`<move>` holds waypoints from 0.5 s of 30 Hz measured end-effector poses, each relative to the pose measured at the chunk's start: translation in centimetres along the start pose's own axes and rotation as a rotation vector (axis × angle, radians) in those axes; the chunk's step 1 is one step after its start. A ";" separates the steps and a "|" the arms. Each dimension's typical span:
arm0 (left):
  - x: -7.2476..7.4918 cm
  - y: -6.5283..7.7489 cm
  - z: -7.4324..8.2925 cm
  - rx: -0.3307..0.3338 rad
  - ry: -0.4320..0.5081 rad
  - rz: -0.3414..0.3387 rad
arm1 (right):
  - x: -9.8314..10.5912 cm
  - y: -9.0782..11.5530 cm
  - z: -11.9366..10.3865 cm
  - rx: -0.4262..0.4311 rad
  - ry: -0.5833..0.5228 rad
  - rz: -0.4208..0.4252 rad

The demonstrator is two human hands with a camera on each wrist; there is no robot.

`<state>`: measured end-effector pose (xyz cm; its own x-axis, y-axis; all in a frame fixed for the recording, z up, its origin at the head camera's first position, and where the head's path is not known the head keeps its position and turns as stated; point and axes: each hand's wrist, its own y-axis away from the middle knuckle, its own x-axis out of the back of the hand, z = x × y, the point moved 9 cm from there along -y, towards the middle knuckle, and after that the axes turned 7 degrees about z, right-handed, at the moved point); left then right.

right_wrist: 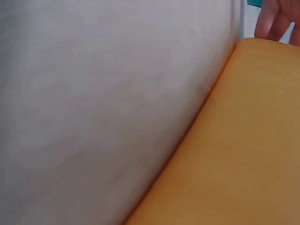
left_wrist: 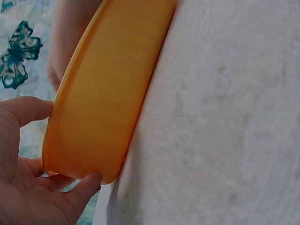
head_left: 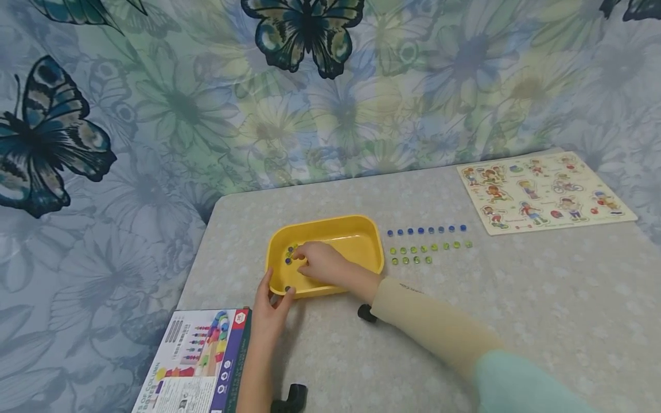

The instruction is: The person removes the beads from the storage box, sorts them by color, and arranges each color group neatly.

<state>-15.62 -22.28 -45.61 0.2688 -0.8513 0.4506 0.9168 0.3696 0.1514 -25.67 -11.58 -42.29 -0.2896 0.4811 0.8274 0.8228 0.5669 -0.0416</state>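
A yellow plastic tray (head_left: 330,225) stands on the table. My left hand (head_left: 272,310) grips its near left corner; in the left wrist view the thumb is at the rim of the tray (left_wrist: 103,93) and a finger presses low on its wall. Inside the tray, my right hand (head_left: 325,264) reaches toward several small blue and green beads (head_left: 288,261) at the left end. Its thumb and forefinger are apart, with nothing visible between them. One dark bead (head_left: 287,288) lies near the left thumb. In the right wrist view the tray wall (right_wrist: 225,154) hides the right hand.
Right of the tray lie a row of blue beads (head_left: 420,230) and two rows of green beads (head_left: 424,248). An illustrated board (head_left: 547,195) lies at the back right. A printed toy box (head_left: 196,361) is at the front left. Butterfly-patterned cloth (head_left: 310,115) hangs behind the table.
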 end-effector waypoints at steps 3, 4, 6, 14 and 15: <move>0.1 0.1 0.1 -0.006 0.002 0.002 | -0.6 -1.2 -0.8 0.007 0.052 0.000; 0.2 0.1 0.2 -0.009 0.004 0.003 | -0.8 -1.5 -1.0 0.004 0.062 0.000; 0.2 0.1 0.2 -0.015 0.007 0.001 | -1.1 -2.1 -1.2 -0.005 0.069 -0.001; 0.0 0.0 0.2 -0.036 0.017 -0.006 | -2.6 -3.4 -0.6 -0.035 0.082 -0.037; 0.0 0.0 0.2 -0.036 0.017 -0.007 | -2.7 -3.4 -0.5 -0.030 0.096 -0.043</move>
<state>-15.70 -22.22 -45.47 0.2666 -0.8602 0.4348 0.9287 0.3499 0.1229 -27.45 -15.15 -44.06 -0.2784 0.3898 0.8778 0.8252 0.5647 0.0110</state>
